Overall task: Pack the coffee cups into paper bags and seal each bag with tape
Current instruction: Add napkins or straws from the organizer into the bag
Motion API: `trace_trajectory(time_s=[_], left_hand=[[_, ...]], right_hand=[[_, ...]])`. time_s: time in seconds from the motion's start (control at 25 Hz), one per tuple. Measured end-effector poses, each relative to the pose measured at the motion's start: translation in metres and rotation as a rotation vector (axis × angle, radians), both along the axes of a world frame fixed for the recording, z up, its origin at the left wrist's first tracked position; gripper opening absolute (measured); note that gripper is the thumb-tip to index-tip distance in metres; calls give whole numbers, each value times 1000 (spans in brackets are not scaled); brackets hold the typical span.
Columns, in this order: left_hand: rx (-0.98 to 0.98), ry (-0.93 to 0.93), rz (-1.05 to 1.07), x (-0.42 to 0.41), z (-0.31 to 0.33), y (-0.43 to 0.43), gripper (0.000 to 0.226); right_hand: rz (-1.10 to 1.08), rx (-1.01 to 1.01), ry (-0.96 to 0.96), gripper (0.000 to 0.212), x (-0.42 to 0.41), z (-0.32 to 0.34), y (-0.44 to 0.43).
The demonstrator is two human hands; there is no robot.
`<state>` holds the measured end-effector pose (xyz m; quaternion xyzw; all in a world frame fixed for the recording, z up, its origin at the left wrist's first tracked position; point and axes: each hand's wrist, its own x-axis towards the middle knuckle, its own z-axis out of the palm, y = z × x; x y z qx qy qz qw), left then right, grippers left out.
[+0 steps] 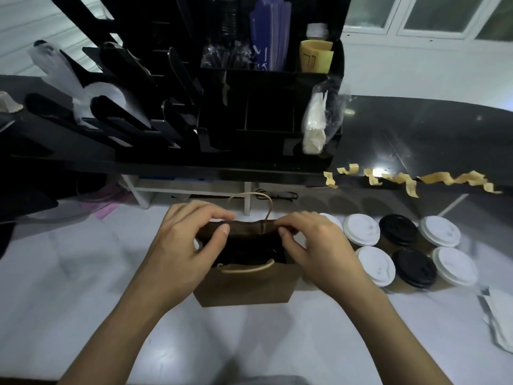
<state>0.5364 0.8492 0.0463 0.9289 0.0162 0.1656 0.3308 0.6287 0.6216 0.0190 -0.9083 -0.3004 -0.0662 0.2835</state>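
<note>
A brown paper bag (244, 287) with twine handles stands upright on the white counter (83, 273) in front of me. Its mouth gapes and the inside is dark, so I cannot see what it holds. My left hand (180, 245) pinches the far rim of the bag at its left end. At the right end of the same rim my right hand (313, 243) pinches too. Several lidded coffee cups (374, 265) stand just right of the bag, some with white lids and two with black lids (415, 268).
Several yellowish tape strips (408, 180) hang from the edge of the dark raised shelf at the right. A black organizer (263, 112) with lids, straws and sleeves stands behind the bag. White paper (499, 318) lies at the far right.
</note>
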Motion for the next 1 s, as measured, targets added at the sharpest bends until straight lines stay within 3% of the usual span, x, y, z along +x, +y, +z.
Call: trace_trajectory(time_s=[0.4, 1.0], left_hand=[[59, -60, -267, 9, 30, -79, 21], [15, -4, -813, 27, 4, -250, 18]], right_hand=[[-185, 76, 9, 16, -29, 16, -71], [-748, 161, 63, 12, -124, -12, -247]])
